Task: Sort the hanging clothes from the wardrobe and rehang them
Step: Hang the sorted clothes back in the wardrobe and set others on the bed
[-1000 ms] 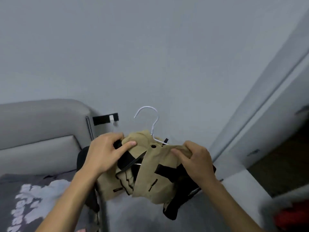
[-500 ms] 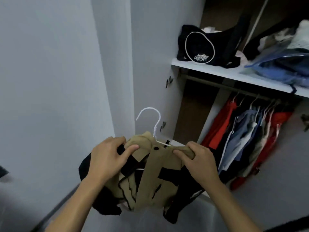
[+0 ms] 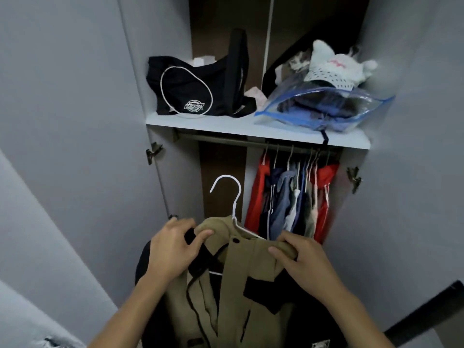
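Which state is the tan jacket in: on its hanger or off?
On: the tan jacket drapes over the white hanger, whose hook rises above its collar.

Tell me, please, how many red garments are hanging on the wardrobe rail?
2: one red garment at the left end of the hanging row, another red garment at the right end; more may be hidden between.

Tan, black-trimmed jacket (image 3: 233, 292) on white hanger (image 3: 234, 197), before the wardrobe's hanging clothes (image 3: 292, 197)

Readable in only one place: "Dickies" in a round white logo patch (image 3: 194, 106) on the black bag (image 3: 190, 89) (left side of the wardrobe shelf (image 3: 226, 126)). Pink script on the white cap (image 3: 334, 69) too blurred to read.
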Demonstrator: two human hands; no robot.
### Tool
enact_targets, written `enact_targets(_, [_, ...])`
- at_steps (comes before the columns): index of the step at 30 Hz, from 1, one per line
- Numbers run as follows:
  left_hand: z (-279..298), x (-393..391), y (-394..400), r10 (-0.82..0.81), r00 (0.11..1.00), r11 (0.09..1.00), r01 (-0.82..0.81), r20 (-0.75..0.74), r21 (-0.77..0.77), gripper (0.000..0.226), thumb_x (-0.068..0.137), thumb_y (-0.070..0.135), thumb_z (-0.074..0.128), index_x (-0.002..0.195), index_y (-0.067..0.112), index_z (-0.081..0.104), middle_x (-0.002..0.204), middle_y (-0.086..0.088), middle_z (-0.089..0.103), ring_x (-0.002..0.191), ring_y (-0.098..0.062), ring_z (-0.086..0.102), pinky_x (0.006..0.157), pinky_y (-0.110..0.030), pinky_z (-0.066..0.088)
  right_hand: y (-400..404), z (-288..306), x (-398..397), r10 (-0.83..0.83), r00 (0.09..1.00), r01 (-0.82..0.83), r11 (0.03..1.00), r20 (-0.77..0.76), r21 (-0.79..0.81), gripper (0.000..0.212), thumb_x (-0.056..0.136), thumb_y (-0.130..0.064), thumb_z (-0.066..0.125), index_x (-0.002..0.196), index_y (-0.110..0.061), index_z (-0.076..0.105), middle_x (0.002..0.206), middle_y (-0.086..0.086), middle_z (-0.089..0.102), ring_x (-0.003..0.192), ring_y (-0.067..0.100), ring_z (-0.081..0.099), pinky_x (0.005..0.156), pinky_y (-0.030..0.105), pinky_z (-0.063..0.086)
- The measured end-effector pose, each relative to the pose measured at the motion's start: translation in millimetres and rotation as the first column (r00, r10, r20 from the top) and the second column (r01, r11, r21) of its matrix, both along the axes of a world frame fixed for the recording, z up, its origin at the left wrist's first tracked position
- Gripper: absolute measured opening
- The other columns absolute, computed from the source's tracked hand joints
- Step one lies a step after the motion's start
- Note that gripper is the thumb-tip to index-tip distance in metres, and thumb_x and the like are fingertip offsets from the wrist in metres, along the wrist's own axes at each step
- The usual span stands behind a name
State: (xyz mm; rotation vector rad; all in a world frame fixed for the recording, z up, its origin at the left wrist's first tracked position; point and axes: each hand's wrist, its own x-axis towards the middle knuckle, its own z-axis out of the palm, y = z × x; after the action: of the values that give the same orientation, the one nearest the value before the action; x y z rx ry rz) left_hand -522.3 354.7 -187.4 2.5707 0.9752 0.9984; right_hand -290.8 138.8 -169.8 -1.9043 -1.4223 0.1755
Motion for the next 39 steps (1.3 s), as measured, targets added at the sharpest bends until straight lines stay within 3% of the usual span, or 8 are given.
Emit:
enact_targets(8, [-16, 95, 99, -0.183, 0.983, 0.982, 0.184, -0.028, 0.032, 0.063, 0.092, 0.084, 0.032, 0.077, 0.028, 0.058, 0.071, 0.014, 0.054, 0.072, -0.007, 0.05, 0.052, -0.028, 0.042, 48, -4, 48, 0.011, 0.994, -0.021, 0.995, -0.106, -0.093, 0.03, 0.1, -0.039, 0.068, 0.074, -0.032, 0.057, 0.075, -0.01, 0.059, 0.071, 0.008, 0.059, 0.062, 0.02, 0.041])
enact_targets(13, [-21, 148, 172, -0.265, 0.963, 0.963, 0.267, -0.047, 0.029, 0.052, 0.091, 0.077, 0.045, 0.082, 0.03, 0.063, 0.08, 0.015, 0.055, 0.082, -0.005, 0.049, 0.056, -0.027, 0.042, 105, -20, 51, -0.133, 0.961, 0.132, 0.991, -0.243, -0.024, 0.039, 0.098, -0.033, 0.073, 0.067, -0.023, 0.051, 0.062, -0.009, 0.045, 0.059, 0.005, 0.044, 0.058, 0.028, 0.035])
enact_targets(16, [-27, 172, 201, -0.267, 0.963, 0.964, 0.267, -0.021, -0.016, 0.052, 0.092, 0.073, 0.049, 0.099, 0.026, 0.07, 0.097, 0.01, 0.061, 0.096, -0.009, 0.052, 0.063, -0.031, 0.048, 140, -29, 47, -0.204, 0.91, 0.241, 0.969, -0.362, 0.058, 0.044, 0.096, -0.023, 0.075, 0.064, -0.022, 0.046, 0.062, -0.009, 0.04, 0.061, 0.007, 0.041, 0.061, 0.028, 0.035])
enact_targets(21, [-34, 191, 211, -0.339, 0.939, 0.915, 0.345, 0.064, -0.207, 0.051, 0.097, 0.064, 0.041, 0.13, 0.03, 0.06, 0.128, 0.008, 0.053, 0.117, -0.018, 0.056, 0.085, -0.041, 0.055, 180, -37, 46, -0.265, 0.916, 0.301, 0.951, -0.299, 0.078, 0.041, 0.097, -0.025, 0.073, 0.066, -0.021, 0.046, 0.061, -0.011, 0.041, 0.06, 0.005, 0.043, 0.06, 0.031, 0.038])
enact_targets(24, [-30, 191, 207, -0.381, 0.918, 0.869, 0.396, 0.109, -0.296, 0.052, 0.096, 0.072, 0.036, 0.129, 0.037, 0.057, 0.129, 0.011, 0.051, 0.12, -0.017, 0.054, 0.093, -0.043, 0.052, 197, -39, 42, -0.261, 0.94, 0.287, 0.953, -0.221, 0.098, 0.038, 0.097, -0.025, 0.072, 0.068, -0.015, 0.049, 0.062, -0.008, 0.046, 0.061, 0.01, 0.047, 0.061, 0.036, 0.041])
enact_targets(29, [-26, 193, 215, -0.339, 0.941, 0.896, 0.319, -0.013, -0.308, 0.062, 0.087, 0.087, 0.034, 0.126, 0.043, 0.056, 0.128, 0.016, 0.048, 0.121, -0.015, 0.054, 0.093, -0.043, 0.052, 219, -53, 35, -0.268, 0.937, 0.303, 0.943, -0.226, 0.137, 0.041, 0.096, -0.024, 0.072, 0.066, -0.019, 0.045, 0.061, -0.004, 0.046, 0.061, 0.018, 0.049, 0.059, 0.037, 0.042])
enact_targets(32, [-25, 210, 226, -0.328, 0.944, 0.894, 0.303, -0.023, -0.331, 0.068, 0.085, 0.088, 0.032, 0.13, 0.042, 0.057, 0.131, 0.016, 0.048, 0.124, -0.014, 0.054, 0.094, -0.042, 0.051, 235, -59, 41, -0.304, 0.921, 0.346, 0.926, -0.244, 0.151, 0.044, 0.096, -0.027, 0.072, 0.065, -0.02, 0.041, 0.061, 0.0, 0.046, 0.058, 0.02, 0.048, 0.058, 0.044, 0.043])
enact_targets(39, [-41, 268, 258, -0.365, 0.931, 0.851, 0.322, -0.026, -0.415, 0.064, 0.084, 0.088, 0.034, 0.12, 0.041, 0.06, 0.133, 0.011, 0.052, 0.128, -0.017, 0.053, 0.098, -0.041, 0.045, 270, -65, 74, -0.459, 0.869, 0.482, 0.869, -0.184, 0.113, 0.04, 0.094, -0.028, 0.071, 0.065, -0.019, 0.047, 0.055, -0.006, 0.048, 0.056, 0.016, 0.05, 0.058, 0.042, 0.045])
